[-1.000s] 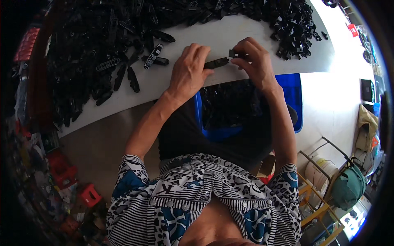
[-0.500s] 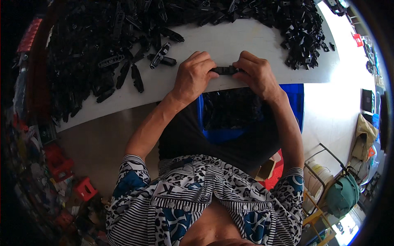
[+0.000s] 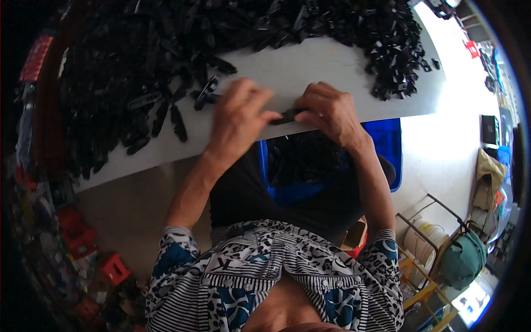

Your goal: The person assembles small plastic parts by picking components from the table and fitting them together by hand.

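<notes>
A short black plastic part is pinched between the thumb and fingers of my right hand, just over the front edge of the white table. My left hand is smeared by motion. Its thumb and forefinger stand apart, with the thumb tip close to the left end of the part; whether they touch is unclear. Behind my left hand lies a black clip-like piece with a shiny edge. Long slim black plastic pieces lie to the left of that hand.
Heaps of long black parts cover the table's left and far side. Smaller black pieces form a pile at the right. Below the table edge, a blue bin holds black parts. A hand cart stands at the lower right, red stools at left.
My left hand has loosened from the part's left end and shifted left, its fingers spreading. My right hand has moved slightly left and nearer with the part. The whole view has shifted a little.
</notes>
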`<action>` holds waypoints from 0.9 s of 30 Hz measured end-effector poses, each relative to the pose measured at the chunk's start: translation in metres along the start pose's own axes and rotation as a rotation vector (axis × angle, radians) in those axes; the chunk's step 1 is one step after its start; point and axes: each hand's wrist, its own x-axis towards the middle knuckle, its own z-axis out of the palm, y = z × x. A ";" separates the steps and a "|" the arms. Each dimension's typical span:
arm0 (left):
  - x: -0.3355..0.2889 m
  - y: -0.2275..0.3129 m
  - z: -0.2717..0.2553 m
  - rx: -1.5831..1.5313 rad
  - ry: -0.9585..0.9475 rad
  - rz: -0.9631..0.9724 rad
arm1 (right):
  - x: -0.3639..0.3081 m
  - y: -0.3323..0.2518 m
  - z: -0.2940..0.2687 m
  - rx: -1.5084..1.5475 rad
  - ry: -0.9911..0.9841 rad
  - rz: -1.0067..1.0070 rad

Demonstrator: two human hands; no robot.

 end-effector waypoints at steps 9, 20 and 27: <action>-0.017 -0.045 -0.016 0.448 0.171 -0.199 | 0.002 0.073 -0.051 -0.858 0.218 0.758; 0.010 -0.032 -0.004 0.012 0.366 -0.118 | 0.009 0.047 -0.010 -0.446 0.206 0.440; 0.029 -0.013 0.004 -1.050 0.074 -0.409 | 0.000 0.051 -0.036 -0.135 0.293 0.417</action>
